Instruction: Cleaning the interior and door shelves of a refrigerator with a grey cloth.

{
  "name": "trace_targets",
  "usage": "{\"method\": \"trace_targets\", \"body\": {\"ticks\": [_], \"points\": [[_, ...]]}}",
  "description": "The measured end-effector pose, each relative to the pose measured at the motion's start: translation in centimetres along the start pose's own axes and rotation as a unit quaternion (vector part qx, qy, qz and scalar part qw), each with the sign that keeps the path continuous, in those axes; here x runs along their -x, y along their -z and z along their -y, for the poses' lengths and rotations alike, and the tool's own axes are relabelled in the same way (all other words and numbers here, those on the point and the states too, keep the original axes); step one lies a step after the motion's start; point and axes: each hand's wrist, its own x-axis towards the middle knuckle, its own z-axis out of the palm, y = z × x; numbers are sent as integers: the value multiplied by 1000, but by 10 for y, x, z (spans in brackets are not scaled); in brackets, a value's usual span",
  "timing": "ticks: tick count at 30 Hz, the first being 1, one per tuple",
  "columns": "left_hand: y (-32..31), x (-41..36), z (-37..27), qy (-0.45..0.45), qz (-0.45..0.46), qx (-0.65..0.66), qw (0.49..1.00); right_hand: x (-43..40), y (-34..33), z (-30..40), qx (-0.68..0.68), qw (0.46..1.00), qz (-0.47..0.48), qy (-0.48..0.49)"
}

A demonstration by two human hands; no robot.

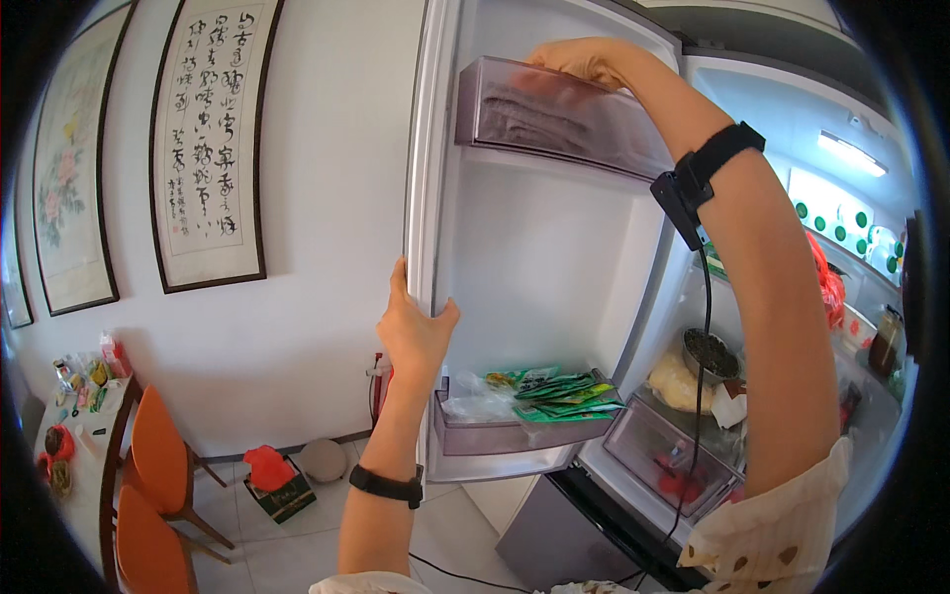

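Note:
My left hand (419, 327) grips the outer edge of the open refrigerator door (549, 245), with the thumb on the inner side. Up high, my right hand (582, 63) reaches over the rim into the upper door bin (571, 152), a tinted see-through plastic one. Its fingers show only dimly through the bin wall, so what they hold cannot be told. A folded cloth-like thing (531, 119) lies in that bin, just below the hand. The lower door bin (497, 439) carries several green packets (568, 393) and a clear plastic bag (479, 401).
To the right, the lit fridge interior holds a metal bowl (711, 355) of dark stuff, a red plastic bag (831, 293) and a drawer (664, 460). A cable (701, 371) hangs from my right armband. Orange chairs (159, 453), a table (111, 445) and a floor box (278, 497) stand left.

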Motion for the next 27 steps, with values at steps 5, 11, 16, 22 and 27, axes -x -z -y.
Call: {"method": "trace_targets", "body": {"ticks": [5, 11, 16, 22, 27], "points": [[2, 0, 2, -38, -32, -2, 999, -11, 3, -6, 45, 998, 6, -38], [4, 2, -3, -7, -5, -7, 1000, -12, 1, 2, 118, 989, 83, 20], [3, 0, 6, -6, -10, -15, 1000, 1, -16, 19, 102, 968, -178, 146], [1, 0, 4, -13, 0, 3, 1000, 72, 21, -13, -98, 664, -730, 130], [15, -6, -1, 53, 39, -47, 997, 162, -54, -80, -287, 729, -604, 145]]}}
